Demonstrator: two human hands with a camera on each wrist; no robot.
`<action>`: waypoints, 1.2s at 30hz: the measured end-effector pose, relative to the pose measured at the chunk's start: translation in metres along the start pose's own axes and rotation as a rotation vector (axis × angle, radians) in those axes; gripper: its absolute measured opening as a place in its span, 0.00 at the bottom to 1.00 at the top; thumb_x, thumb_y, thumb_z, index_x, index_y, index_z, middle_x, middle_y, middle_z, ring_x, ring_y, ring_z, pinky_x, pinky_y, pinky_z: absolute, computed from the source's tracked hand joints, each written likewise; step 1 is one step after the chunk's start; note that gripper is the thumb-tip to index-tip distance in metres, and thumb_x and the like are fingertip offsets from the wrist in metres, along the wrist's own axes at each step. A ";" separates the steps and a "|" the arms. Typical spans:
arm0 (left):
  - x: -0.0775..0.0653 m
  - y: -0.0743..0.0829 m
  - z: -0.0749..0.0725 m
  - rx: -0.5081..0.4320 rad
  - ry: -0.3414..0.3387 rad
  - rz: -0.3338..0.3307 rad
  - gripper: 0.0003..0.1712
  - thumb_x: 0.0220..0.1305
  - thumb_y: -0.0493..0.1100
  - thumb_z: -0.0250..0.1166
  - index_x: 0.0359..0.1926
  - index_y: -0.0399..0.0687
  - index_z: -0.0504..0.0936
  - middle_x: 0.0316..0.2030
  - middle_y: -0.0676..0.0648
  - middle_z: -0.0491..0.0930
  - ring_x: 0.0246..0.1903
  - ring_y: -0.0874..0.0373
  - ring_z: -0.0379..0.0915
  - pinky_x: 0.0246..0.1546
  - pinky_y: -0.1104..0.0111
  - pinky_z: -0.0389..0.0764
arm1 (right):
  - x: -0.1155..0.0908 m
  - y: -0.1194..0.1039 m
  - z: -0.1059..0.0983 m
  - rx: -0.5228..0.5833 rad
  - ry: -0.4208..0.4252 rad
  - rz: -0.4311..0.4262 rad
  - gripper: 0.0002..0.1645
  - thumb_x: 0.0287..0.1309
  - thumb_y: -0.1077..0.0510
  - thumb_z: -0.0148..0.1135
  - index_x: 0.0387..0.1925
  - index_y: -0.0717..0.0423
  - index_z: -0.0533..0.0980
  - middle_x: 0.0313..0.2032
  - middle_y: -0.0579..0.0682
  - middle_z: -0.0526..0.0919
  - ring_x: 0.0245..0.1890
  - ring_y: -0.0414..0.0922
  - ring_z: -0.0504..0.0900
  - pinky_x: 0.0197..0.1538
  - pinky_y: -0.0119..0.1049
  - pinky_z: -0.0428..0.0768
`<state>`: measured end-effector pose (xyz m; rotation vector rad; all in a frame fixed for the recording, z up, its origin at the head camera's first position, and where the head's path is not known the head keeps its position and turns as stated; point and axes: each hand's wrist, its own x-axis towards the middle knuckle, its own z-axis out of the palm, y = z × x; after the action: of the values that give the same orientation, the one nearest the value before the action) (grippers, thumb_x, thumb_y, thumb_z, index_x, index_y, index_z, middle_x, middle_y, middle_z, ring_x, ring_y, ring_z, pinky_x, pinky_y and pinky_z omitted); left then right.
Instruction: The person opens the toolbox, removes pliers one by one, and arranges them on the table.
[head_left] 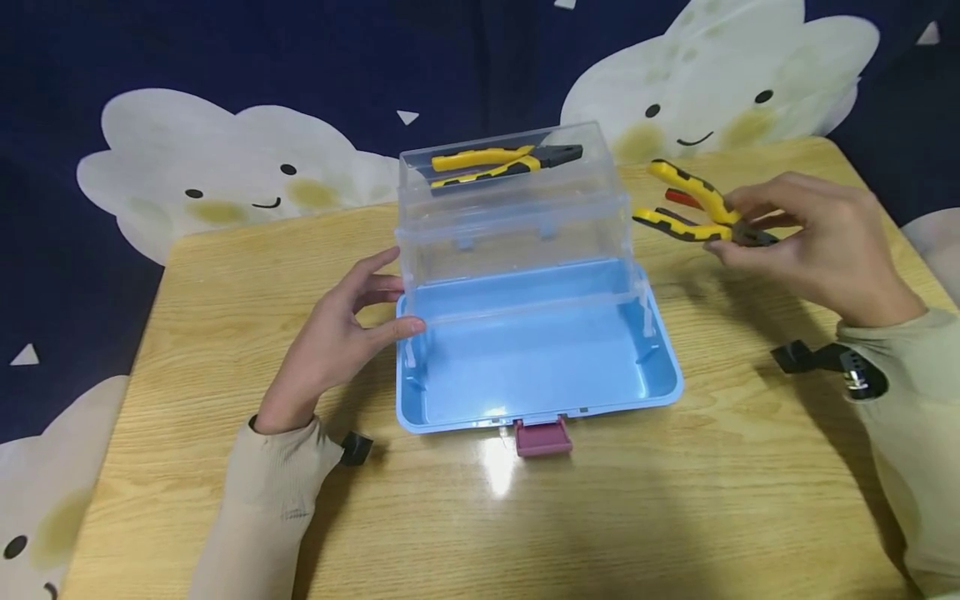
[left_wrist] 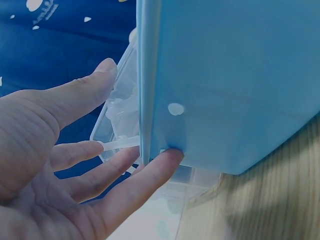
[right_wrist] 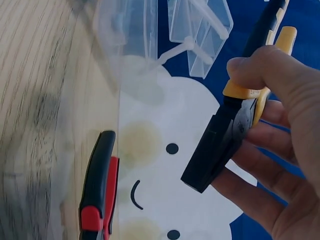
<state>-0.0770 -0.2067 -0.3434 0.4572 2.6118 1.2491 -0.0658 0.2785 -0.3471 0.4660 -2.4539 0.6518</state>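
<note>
A blue toolbox (head_left: 536, 358) stands unfolded on the table, with clear plastic trays (head_left: 517, 242) raised above its back. In the top tray lies a pair of yellow-and-black pliers (head_left: 510, 162). My left hand (head_left: 337, 333) rests at the toolbox's left rim, thumb over the edge; in the left wrist view one fingertip (left_wrist: 172, 157) touches the outer blue wall. To the right of the trays, my right hand (head_left: 810, 237) pinches another pair of yellow-and-black pliers (right_wrist: 225, 125) near the head, the handles spread and pointing left.
Behind the held pliers, a red-and-black handled tool (right_wrist: 100, 185) is partly in view. A pink latch (head_left: 543, 437) hangs at the toolbox's front. The wooden table (head_left: 247, 275) backs onto a dark blue cloth (head_left: 300, 50) printed with clouds.
</note>
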 end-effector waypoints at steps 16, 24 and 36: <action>0.001 0.001 0.000 0.009 -0.004 -0.007 0.51 0.64 0.48 0.75 0.81 0.59 0.57 0.66 0.41 0.77 0.68 0.45 0.75 0.59 0.47 0.84 | -0.006 0.024 -0.005 -0.109 -0.165 0.140 0.27 0.41 0.62 0.84 0.47 0.61 0.86 0.40 0.65 0.90 0.37 0.01 0.60 0.40 0.00 0.60; 0.000 0.001 0.000 0.009 -0.003 -0.017 0.51 0.64 0.49 0.75 0.81 0.60 0.57 0.66 0.42 0.77 0.68 0.45 0.75 0.60 0.47 0.84 | -0.005 0.035 -0.002 -0.158 -0.256 0.203 0.29 0.42 0.60 0.84 0.49 0.62 0.85 0.43 0.67 0.89 0.35 0.13 0.75 0.35 0.02 0.59; 0.001 0.001 0.000 0.016 0.001 0.000 0.51 0.64 0.49 0.75 0.81 0.59 0.57 0.66 0.41 0.78 0.67 0.44 0.75 0.63 0.45 0.81 | -0.004 0.044 0.003 -0.252 -0.373 0.205 0.31 0.43 0.57 0.84 0.49 0.66 0.84 0.40 0.68 0.89 0.36 0.60 0.88 0.32 0.32 0.73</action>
<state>-0.0774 -0.2059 -0.3433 0.4593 2.6242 1.2297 -0.0838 0.3139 -0.3674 0.2539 -2.9169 0.3472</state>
